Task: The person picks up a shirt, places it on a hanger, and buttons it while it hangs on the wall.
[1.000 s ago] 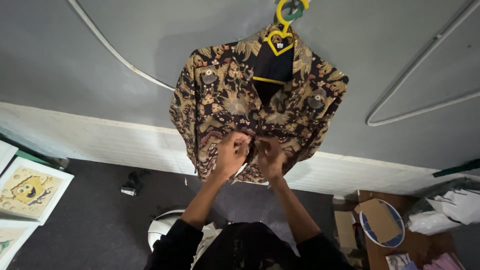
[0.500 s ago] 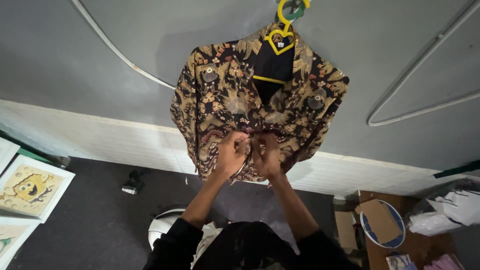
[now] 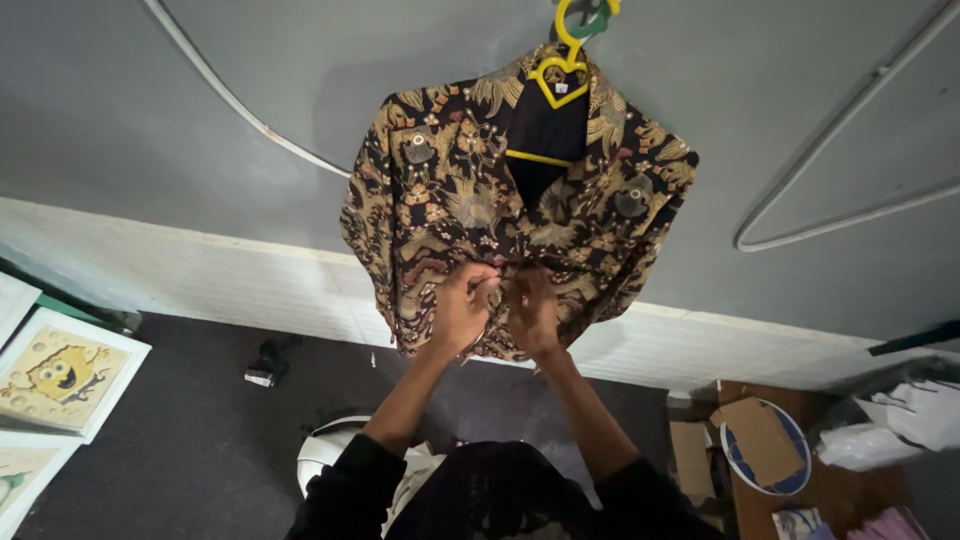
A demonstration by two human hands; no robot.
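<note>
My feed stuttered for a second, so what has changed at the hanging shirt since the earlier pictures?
Very little. The right hand edged slightly left, closer to the left hand; both keep pinching the front edges of the brown and black patterned batik shirt at mid-chest. Nothing was taken up or let go. The shirt hangs as before on the yellow plastic hanger against the grey wall.

Grey wall fills the top, dim light, white cables curving across at ten and two o'clock. A pale tiled band runs below it. Dark floor underneath, framed cartoon picture at nine o'clock, cardboard pieces at four.
</note>
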